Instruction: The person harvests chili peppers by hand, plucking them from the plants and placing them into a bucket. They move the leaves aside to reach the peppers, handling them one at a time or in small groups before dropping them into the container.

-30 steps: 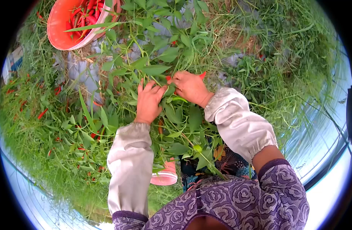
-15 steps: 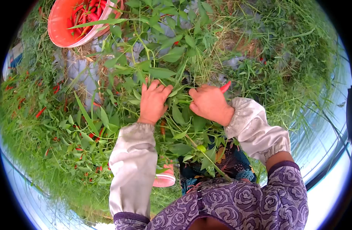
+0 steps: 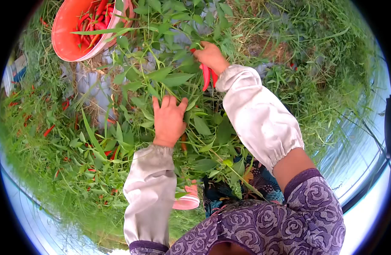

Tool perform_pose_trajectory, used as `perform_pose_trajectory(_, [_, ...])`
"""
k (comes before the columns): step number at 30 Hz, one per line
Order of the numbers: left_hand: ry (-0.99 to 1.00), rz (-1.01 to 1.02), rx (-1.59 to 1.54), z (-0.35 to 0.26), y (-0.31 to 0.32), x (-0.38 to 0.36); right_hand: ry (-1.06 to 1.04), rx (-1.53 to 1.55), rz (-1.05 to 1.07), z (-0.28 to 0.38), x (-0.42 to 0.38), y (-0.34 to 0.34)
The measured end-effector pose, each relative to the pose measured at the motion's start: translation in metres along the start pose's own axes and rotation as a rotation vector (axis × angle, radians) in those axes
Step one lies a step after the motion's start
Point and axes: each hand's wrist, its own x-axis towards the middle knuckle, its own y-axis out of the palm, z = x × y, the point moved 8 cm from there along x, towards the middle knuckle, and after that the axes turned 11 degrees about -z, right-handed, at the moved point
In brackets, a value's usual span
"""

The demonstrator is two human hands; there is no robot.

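Note:
My left hand [image 3: 168, 120] lies with its fingers spread on the leaves of a green pepper plant [image 3: 199, 125], holding nothing. Farther forward and to the right, my right hand [image 3: 211, 58] is closed round red chili peppers [image 3: 206, 77], which hang down below its palm. Another bit of red shows at its fingertips, beside the leaves. At the upper left a red-pink bucket [image 3: 61, 34] holds several red peppers [image 3: 101, 26], and a long leaf crosses in front of it.
A second pink container [image 3: 187, 202] stands low, near my left sleeve. Plants with several red peppers [image 3: 49, 130] fill the left side. Grass [image 3: 302, 93] and weeds cover the right. A white and blue object [image 3: 19, 69] lies at the far left.
My right hand has moved forward and slightly left, with red peppers now hanging below it. My left hand has shifted slightly back, its fingers more spread.

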Motion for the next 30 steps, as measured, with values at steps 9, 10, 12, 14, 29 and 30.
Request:
perform_pose_trajectory(9, [-0.076, 0.000, -0.140, 0.008, 0.001, 0.017, 0.115, -0.065, 0.666, 0.005, -0.011, 0.001])
perform_pose_trajectory(10, [-0.201, 0.082, -0.249, 0.018, 0.011, 0.024, 0.116, -0.070, 0.662, 0.003, -0.015, -0.004])
perform_pose_trajectory(12, [-0.367, 0.062, -0.396, 0.026, 0.016, 0.035, 0.161, 0.143, 0.694, 0.009, -0.023, -0.008])
perform_pose_trajectory(14, [-0.429, 0.028, -0.460, 0.028, 0.016, 0.044, 0.152, 0.150, 0.668, 0.008, -0.019, -0.008])
perform_pose_trajectory(29, [-1.137, -0.225, -1.215, 0.044, 0.072, 0.071, -0.022, -0.025, 0.501, 0.015, -0.069, 0.008])
perform_pose_trajectory(30, [-1.182, -0.220, -1.295, 0.047, 0.080, 0.068, 0.070, 0.052, 0.486, 0.001, -0.064, 0.007])
